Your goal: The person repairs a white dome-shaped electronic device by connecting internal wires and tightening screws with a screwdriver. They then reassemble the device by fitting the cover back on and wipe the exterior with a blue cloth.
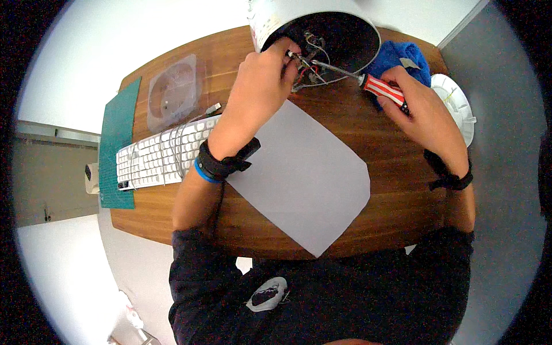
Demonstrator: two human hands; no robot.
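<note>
at the top centre, the left hand [261, 75] pinches wires [307, 69] inside a white cylindrical housing [322, 23] with a label patch; the right hand [422, 106] grips a red-and-white striped screwdriver [382, 89] beside a blue cloth [402, 57].

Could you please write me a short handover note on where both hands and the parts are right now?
Left hand: pinching the wires inside the open white appliance lying on its side.
Right hand: grip on a red-and-white striped screwdriver, its tip in among the wiring.
Done: white round cover is off, lying at right.
Left: the inside is open, cover not refitted.
</note>
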